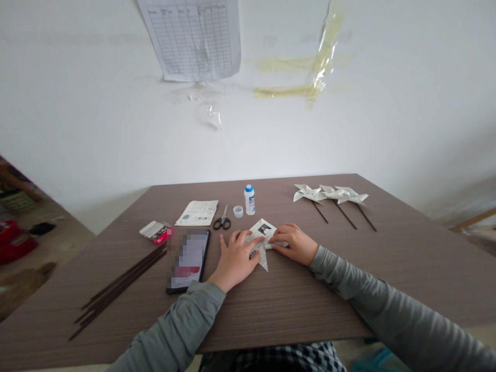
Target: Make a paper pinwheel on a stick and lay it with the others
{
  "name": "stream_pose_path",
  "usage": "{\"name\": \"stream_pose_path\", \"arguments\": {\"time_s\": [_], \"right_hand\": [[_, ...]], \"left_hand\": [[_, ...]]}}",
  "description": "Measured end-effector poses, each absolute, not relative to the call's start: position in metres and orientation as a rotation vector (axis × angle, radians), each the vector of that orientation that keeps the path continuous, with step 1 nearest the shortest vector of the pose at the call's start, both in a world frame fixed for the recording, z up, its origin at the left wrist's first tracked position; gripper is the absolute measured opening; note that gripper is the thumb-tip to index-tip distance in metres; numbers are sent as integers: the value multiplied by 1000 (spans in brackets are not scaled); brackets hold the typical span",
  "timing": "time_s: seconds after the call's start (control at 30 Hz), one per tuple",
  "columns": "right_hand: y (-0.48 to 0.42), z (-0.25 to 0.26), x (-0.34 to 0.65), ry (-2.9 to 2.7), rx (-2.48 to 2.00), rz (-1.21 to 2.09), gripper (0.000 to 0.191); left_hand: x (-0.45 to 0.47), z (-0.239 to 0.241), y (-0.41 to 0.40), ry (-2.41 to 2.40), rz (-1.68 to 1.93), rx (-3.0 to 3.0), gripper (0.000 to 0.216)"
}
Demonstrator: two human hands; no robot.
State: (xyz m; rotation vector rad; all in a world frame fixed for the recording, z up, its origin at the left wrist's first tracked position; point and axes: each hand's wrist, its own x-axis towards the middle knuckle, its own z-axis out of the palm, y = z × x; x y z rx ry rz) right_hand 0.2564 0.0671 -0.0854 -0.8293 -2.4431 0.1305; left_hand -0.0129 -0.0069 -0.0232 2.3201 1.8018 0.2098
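A piece of printed paper [262, 225] with slit, pointed flaps lies on the table in front of me. My left hand [237, 258] rests over its left side, fingers spread, with the index finger and thumb on the paper. From the other side, my right hand [295, 244] pinches a right-hand flap between closed fingers. Part of the paper is hidden under both hands. Just behind it stand a white glue bottle [250, 200] with a blue top and a small clear cap [238, 211]. Black-handled scissors [222, 220] lie to the left of these.
Three paper pinwheels [308, 193] on brown sticks lie at the back right. A phone [189, 261] is beside my left forearm. Further left are a bundle of brown sticks [120, 287] and an open small red-and-white box [155, 232]. Folded printed paper [197, 213] lies behind the phone.
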Motion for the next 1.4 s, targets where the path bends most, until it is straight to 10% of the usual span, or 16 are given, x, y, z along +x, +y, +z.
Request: {"name": "stream_pose_path", "arguments": {"time_s": [1.4], "right_hand": [[66,-84,257,-2443,-869,169,14]], "left_hand": [[-16,-28,-5,1792,278,2314,57]]}}
